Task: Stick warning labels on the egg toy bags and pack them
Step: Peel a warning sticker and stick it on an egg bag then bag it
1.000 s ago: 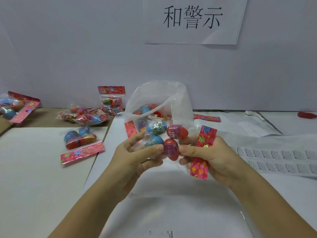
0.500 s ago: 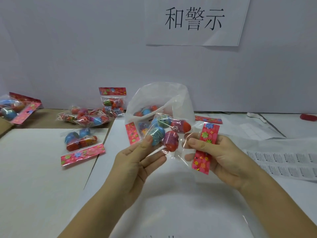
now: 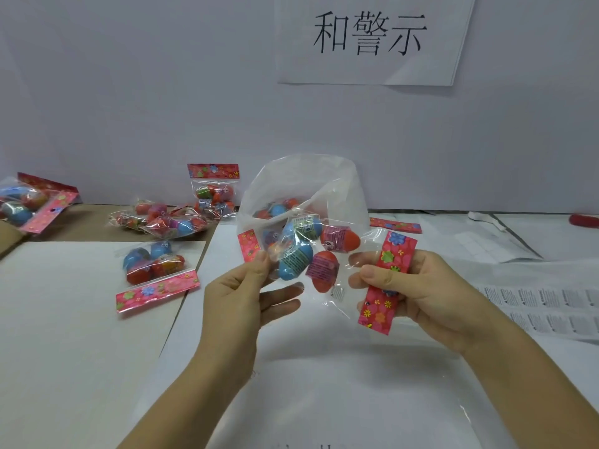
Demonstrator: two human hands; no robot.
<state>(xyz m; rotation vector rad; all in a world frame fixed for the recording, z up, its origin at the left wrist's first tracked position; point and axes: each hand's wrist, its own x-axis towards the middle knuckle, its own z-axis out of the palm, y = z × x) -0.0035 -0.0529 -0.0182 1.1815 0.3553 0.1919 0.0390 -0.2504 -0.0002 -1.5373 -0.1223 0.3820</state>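
Holding the egg toy bag (image 3: 311, 254) up over the table (image 3: 324, 400), the left hand (image 3: 246, 293) pinches its clear corner between thumb and first finger, and its other fingers stick out loose below. The right hand (image 3: 421, 299) grips the bag by its red flower card (image 3: 389, 280), thumb on the front and the other fingers curled behind, mostly hidden by the card. Blue and red eggs show through the plastic. A small white label (image 3: 337, 291) sits low on the bag, but its words are too tiny to read. Just behind stands a big clear bag (image 3: 301, 183), open at the top. The held bag covers much of it, so the eggs inside are hard to count. The paper sign (image 3: 369, 37) on the wall is cut off at the top. The sheets of labels (image 3: 551, 303) on the right run off the edge, and their print is a blur. A red thing (image 3: 583, 220) far right is cut off too. On the left lie more egg bags: one alone (image 3: 152, 264), a pile (image 3: 165, 222), one standing (image 3: 214, 192), and one half out of view (image 3: 29, 202).
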